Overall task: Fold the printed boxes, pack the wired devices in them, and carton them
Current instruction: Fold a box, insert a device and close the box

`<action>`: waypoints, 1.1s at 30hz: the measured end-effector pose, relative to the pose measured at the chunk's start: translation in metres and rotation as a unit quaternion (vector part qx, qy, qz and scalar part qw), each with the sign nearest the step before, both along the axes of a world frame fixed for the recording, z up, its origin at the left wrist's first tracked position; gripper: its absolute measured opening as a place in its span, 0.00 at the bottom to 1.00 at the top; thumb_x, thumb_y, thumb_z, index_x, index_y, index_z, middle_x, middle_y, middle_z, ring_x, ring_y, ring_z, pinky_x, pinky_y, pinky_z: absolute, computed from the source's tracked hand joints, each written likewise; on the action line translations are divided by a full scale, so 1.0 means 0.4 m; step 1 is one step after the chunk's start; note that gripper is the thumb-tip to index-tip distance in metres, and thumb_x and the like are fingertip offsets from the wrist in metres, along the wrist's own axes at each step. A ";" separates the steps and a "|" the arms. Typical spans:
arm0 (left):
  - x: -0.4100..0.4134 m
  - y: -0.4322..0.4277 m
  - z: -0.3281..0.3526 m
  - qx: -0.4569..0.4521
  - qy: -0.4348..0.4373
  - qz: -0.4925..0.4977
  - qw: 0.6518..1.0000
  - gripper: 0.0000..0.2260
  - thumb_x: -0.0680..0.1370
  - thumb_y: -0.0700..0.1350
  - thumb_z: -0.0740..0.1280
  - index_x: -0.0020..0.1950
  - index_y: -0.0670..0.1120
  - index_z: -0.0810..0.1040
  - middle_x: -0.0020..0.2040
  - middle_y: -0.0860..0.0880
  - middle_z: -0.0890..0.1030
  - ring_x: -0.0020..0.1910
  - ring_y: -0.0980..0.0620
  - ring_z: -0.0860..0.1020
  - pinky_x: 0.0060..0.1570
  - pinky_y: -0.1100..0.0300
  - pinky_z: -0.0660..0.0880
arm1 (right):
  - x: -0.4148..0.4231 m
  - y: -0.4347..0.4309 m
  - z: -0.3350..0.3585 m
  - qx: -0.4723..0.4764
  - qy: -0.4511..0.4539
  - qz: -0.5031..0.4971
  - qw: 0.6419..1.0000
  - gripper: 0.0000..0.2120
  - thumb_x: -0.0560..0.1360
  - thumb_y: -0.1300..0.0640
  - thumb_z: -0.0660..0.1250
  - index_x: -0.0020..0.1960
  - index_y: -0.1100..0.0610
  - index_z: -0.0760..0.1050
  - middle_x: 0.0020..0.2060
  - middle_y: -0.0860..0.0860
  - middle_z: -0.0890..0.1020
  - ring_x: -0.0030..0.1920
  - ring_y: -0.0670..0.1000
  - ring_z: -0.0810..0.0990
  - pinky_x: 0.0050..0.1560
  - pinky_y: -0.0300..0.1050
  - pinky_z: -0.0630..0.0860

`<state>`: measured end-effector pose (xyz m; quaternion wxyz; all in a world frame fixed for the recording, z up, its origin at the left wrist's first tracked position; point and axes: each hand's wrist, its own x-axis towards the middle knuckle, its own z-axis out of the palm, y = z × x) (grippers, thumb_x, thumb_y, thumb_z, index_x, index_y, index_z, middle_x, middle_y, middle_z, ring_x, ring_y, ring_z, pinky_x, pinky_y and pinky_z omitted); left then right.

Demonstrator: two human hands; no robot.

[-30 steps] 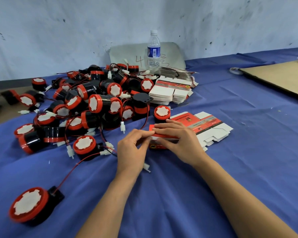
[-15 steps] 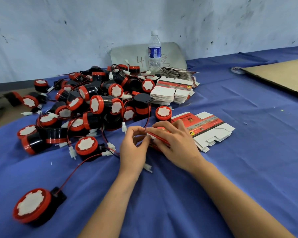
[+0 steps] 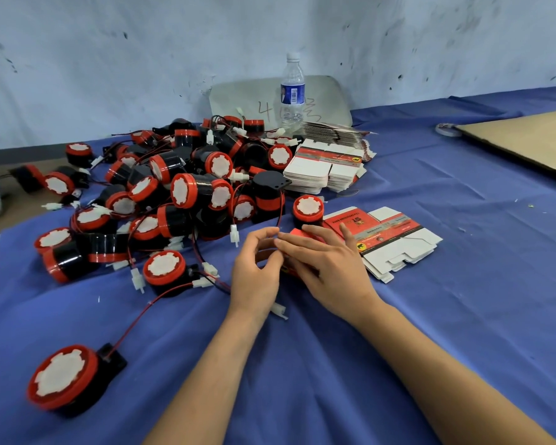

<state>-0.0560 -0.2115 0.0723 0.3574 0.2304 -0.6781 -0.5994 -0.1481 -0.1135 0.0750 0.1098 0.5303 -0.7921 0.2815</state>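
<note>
My left hand (image 3: 259, 268) and my right hand (image 3: 328, 268) meet over a red printed box (image 3: 297, 236), mostly hidden beneath them. My left fingers curl at its left end; my right hand lies over its top with fingers pinching the edge. Flat printed boxes (image 3: 389, 234) lie just right of my hands. A big pile of black-and-red wired devices (image 3: 180, 191) covers the cloth to the left, one device (image 3: 308, 208) standing just behind my hands. Another device (image 3: 63, 379) lies alone at the near left.
Stacks of flat boxes (image 3: 321, 170) sit behind the pile beside a water bottle (image 3: 292, 91). A cardboard sheet (image 3: 527, 139) lies at the far right with a tape roll (image 3: 446, 130) by it. Blue cloth (image 3: 463, 316) covers the table; loose white connectors and red wires trail near my left hand.
The box has been raised from flat on the cloth and is now bunched between my hands. My left fingers have curled up around its left end.
</note>
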 end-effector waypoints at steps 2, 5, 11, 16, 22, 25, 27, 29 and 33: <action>0.002 -0.001 -0.001 -0.006 -0.001 -0.001 1.000 0.14 0.78 0.32 0.62 0.53 0.50 0.78 0.50 0.51 0.82 0.50 0.61 0.79 0.44 0.71 0.74 | 0.002 0.000 0.001 -0.001 -0.003 -0.009 1.000 0.16 0.80 0.50 0.59 0.67 0.42 0.75 0.66 0.38 0.75 0.72 0.54 0.67 0.72 0.67 0.49; 0.001 -0.001 -0.003 -0.023 -0.010 -0.001 1.000 0.13 0.78 0.32 0.63 0.55 0.48 0.79 0.51 0.52 0.82 0.52 0.59 0.79 0.48 0.70 0.75 | 0.004 -0.001 0.001 -0.006 0.007 -0.022 1.000 0.17 0.79 0.48 0.58 0.66 0.43 0.76 0.65 0.40 0.76 0.72 0.56 0.67 0.72 0.68 0.48; 0.001 -0.005 -0.008 -0.041 -0.021 -0.003 0.999 0.13 0.79 0.33 0.63 0.56 0.48 0.79 0.53 0.52 0.81 0.54 0.57 0.79 0.54 0.64 0.76 | 0.006 -0.005 -0.010 -0.032 0.024 -0.024 0.999 0.17 0.75 0.53 0.64 0.63 0.46 0.79 0.62 0.43 0.79 0.69 0.58 0.72 0.70 0.72 0.53; 0.005 0.003 -0.007 -0.085 -0.007 0.017 0.996 0.17 0.78 0.32 0.64 0.54 0.56 0.76 0.53 0.55 0.80 0.53 0.62 0.78 0.48 0.71 0.74 | 0.004 -0.008 -0.012 -0.031 0.026 -0.016 0.999 0.18 0.75 0.54 0.62 0.63 0.48 0.78 0.62 0.43 0.79 0.67 0.57 0.74 0.70 0.71 0.52; 0.008 0.006 -0.016 -0.224 -0.031 0.041 0.973 0.17 0.75 0.31 0.66 0.58 0.49 0.78 0.56 0.55 0.77 0.56 0.59 0.77 0.58 0.58 0.75 | 0.007 -0.004 -0.005 -0.005 0.021 -0.004 1.000 0.17 0.77 0.55 0.61 0.65 0.49 0.78 0.63 0.44 0.79 0.68 0.55 0.73 0.71 0.70 0.47; 0.014 0.003 -0.016 -0.245 -0.029 0.047 0.968 0.16 0.75 0.31 0.67 0.57 0.49 0.78 0.55 0.55 0.77 0.54 0.61 0.77 0.56 0.63 0.76 | 0.000 0.003 0.004 0.050 0.014 0.005 0.999 0.18 0.81 0.53 0.59 0.70 0.45 0.72 0.69 0.40 0.72 0.74 0.53 0.64 0.72 0.67 0.38; 0.013 0.001 -0.017 -0.262 -0.030 0.053 0.963 0.16 0.75 0.30 0.67 0.57 0.47 0.78 0.54 0.54 0.77 0.53 0.64 0.76 0.54 0.68 0.75 | -0.007 0.006 0.011 0.080 0.018 0.003 0.997 0.19 0.82 0.52 0.56 0.72 0.42 0.67 0.71 0.37 0.68 0.76 0.53 0.59 0.72 0.65 0.36; 0.012 0.005 -0.020 -0.277 -0.032 0.061 0.958 0.15 0.74 0.30 0.68 0.55 0.46 0.77 0.53 0.55 0.76 0.52 0.67 0.75 0.53 0.71 0.73 | -0.013 0.009 0.013 0.117 0.039 -0.005 0.992 0.20 0.83 0.50 0.53 0.74 0.40 0.61 0.74 0.36 0.62 0.77 0.52 0.55 0.72 0.65 0.36; 0.016 0.011 -0.013 -0.221 -0.036 0.064 0.972 0.18 0.75 0.32 0.69 0.54 0.54 0.72 0.52 0.55 0.77 0.49 0.70 0.77 0.46 0.76 0.73 | -0.005 0.015 0.005 0.127 0.061 -0.011 0.990 0.24 0.83 0.52 0.52 0.77 0.40 0.54 0.76 0.37 0.57 0.77 0.53 0.53 0.73 0.66 0.36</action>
